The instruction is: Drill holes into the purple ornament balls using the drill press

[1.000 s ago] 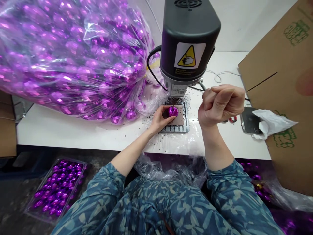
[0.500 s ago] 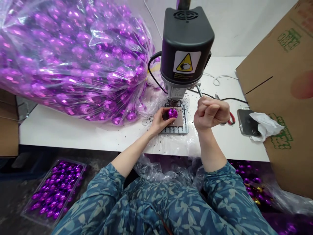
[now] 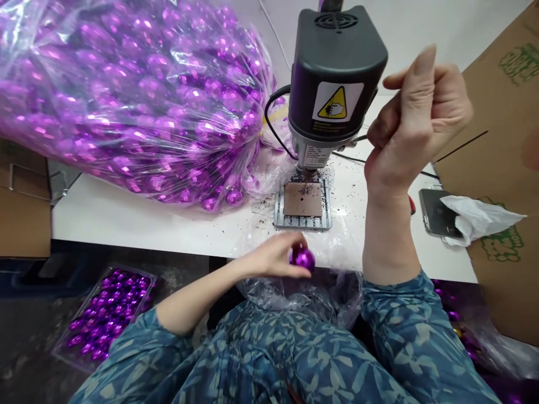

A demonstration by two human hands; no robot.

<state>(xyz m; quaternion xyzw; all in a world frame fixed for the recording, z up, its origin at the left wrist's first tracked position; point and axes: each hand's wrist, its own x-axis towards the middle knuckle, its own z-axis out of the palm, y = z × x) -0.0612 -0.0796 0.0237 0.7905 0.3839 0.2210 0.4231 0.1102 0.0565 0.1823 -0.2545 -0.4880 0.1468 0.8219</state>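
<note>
Just past the table's front edge, my left hand [image 3: 280, 255] is closed around a shiny purple faceted ball [image 3: 304, 259], thumb below and fingers above. The ball is over clear plastic [image 3: 290, 294] at my lap. My right hand [image 3: 419, 120] is raised beside the black drill press [image 3: 337, 62], its fingers curled at the lever; the lever itself is hidden behind the hand. Beneath the drill, a brown board [image 3: 302, 200] with a small dark hole lies on the slotted metal base [image 3: 303, 224], with dark shavings around it.
A big clear bag of purple balls [image 3: 160, 112] fills the left of the table [image 3: 126, 207]. A tray of purple balls [image 3: 112, 314] is below at left. To the right are a phone [image 3: 438, 213], crumpled tissue [image 3: 480, 216] and a cardboard box [image 3: 505, 123].
My left hand has drawn the purple ball off the board toward me, beyond the table edge. My right hand has risen from beside the drill base. The view has shifted slightly.
</note>
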